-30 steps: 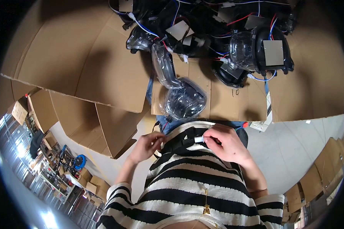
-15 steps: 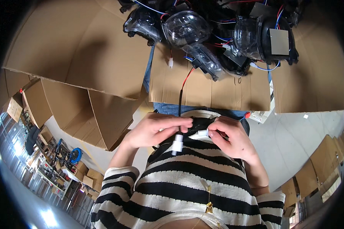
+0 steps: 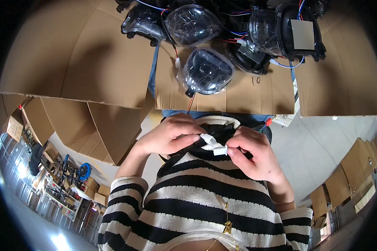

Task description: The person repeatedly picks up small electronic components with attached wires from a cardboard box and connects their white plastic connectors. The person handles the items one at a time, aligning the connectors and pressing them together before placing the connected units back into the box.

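In front of my chest, my left hand pinches a white plug connector between thumb and fingers. My right hand is closed on a second small white plastic connector piece. The two white pieces come close together; I cannot tell whether they are joined. A clear-lensed lamp unit lies on the cardboard just beyond my hands. Its thin red wire runs over the near edge toward my left hand, which hides the rest of the lead.
Several more clear-lensed lamp units with loose coloured wires are heaped at the far side of the cardboard. A loose white plug hangs by them. Large open cartons stand left; more boxes are at lower right.
The nearest lamp has turned and shifted toward me, its lens now facing up. The left connector has swung from hanging below my hand to meet the piece in my right hand.
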